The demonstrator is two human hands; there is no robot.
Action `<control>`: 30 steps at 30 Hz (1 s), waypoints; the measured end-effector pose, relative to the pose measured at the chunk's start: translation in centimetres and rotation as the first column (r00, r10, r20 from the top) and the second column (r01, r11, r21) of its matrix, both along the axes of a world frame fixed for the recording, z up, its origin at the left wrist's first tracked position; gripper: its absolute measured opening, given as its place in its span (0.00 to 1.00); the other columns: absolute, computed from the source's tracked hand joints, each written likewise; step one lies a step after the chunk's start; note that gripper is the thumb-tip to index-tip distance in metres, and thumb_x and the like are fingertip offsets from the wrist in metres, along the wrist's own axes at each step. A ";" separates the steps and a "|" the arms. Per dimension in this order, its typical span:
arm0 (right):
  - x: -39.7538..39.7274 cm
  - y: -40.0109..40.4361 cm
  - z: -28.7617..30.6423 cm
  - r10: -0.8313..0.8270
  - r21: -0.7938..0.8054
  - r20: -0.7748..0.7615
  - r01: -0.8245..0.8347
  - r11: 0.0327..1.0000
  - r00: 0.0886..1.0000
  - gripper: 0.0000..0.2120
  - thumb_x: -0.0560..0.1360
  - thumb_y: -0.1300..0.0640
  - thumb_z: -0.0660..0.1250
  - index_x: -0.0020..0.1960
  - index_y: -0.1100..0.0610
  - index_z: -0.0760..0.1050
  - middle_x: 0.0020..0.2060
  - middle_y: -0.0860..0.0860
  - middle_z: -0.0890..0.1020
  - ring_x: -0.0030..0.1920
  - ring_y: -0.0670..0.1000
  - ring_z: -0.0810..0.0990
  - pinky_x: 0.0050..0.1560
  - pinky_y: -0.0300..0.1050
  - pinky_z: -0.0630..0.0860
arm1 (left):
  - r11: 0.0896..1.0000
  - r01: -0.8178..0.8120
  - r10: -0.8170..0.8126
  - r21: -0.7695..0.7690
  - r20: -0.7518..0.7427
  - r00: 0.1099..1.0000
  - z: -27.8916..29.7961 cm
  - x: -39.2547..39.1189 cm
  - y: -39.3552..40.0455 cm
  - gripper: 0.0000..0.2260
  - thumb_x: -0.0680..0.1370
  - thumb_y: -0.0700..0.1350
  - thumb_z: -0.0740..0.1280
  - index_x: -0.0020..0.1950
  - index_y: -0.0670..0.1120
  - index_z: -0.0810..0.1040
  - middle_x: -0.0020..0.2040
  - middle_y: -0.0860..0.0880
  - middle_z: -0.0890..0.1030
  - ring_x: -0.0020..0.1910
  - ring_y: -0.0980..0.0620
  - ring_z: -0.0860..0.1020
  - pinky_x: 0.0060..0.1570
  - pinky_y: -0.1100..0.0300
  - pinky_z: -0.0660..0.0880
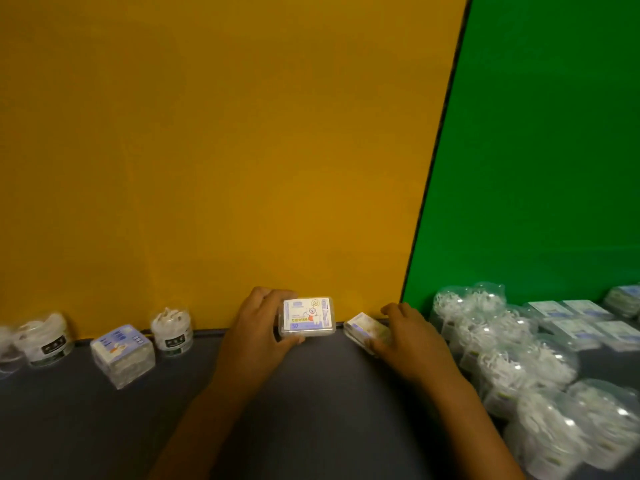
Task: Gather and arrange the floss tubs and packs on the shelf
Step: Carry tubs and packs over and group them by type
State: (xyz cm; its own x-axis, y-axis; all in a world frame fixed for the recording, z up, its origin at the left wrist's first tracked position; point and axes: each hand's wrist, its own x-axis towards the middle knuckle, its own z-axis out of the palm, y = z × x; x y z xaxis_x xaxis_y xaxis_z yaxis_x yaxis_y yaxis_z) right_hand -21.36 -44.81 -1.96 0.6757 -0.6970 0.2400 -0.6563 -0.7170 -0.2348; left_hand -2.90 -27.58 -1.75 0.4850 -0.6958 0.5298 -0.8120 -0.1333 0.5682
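Two bare forearms enter from the bottom edge; no sleeves, cuffs or gloves in view. Left hand (258, 327) and right hand (408, 336): no rings, watch or wristband visible. Fingers (263, 296) short-nailed as far as dim light shows.
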 end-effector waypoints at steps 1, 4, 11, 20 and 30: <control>-0.2 -0.1 -0.3 -0.019 0.017 -0.012 0.019 1.000 1.000 0.26 0.74 0.39 0.65 0.67 0.52 0.68 0.61 0.51 0.74 0.61 0.53 0.73 0.55 0.49 0.75 | 1.000 0.005 -0.005 -0.005 0.000 1.000 -0.2 0.0 -0.2 0.27 0.67 0.44 0.78 0.63 0.52 0.73 0.60 0.54 0.72 0.58 0.57 0.74 0.53 0.61 0.77; -0.3 -0.5 -1.3 -0.050 0.060 -0.042 0.052 0.997 0.998 0.28 0.74 0.37 0.64 0.68 0.52 0.69 0.60 0.52 0.76 0.60 0.53 0.75 0.55 0.49 0.75 | 1.000 0.009 -0.009 0.005 -0.010 1.000 -0.7 0.0 -0.5 0.27 0.67 0.44 0.78 0.63 0.52 0.73 0.60 0.54 0.72 0.57 0.57 0.74 0.53 0.62 0.76; -0.3 -0.6 -1.9 -0.070 0.130 -0.001 0.070 0.989 0.998 0.28 0.72 0.37 0.66 0.67 0.50 0.70 0.58 0.50 0.77 0.54 0.51 0.78 0.49 0.49 0.79 | 1.000 0.024 -0.024 0.007 -0.017 1.000 -1.0 0.3 -0.2 0.27 0.66 0.43 0.78 0.63 0.51 0.74 0.60 0.53 0.72 0.55 0.56 0.75 0.50 0.63 0.76; -2.0 0.9 -0.5 0.057 0.135 0.292 -0.101 0.986 0.955 0.28 0.68 0.51 0.76 0.64 0.47 0.69 0.60 0.46 0.72 0.52 0.50 0.79 0.49 0.51 0.80 | 0.998 -0.011 0.011 -0.059 -0.003 1.000 1.8 -0.9 1.9 0.27 0.67 0.43 0.78 0.63 0.53 0.74 0.59 0.55 0.72 0.54 0.58 0.75 0.45 0.66 0.76; -10.3 3.0 3.5 0.152 -0.005 0.495 -0.172 0.985 0.856 0.27 0.69 0.57 0.77 0.64 0.48 0.71 0.60 0.44 0.73 0.52 0.40 0.75 0.43 0.25 0.72 | 0.987 0.035 -0.032 -0.160 0.027 0.999 5.1 -8.5 3.7 0.30 0.64 0.41 0.80 0.62 0.55 0.75 0.58 0.57 0.73 0.53 0.68 0.72 0.40 0.71 0.75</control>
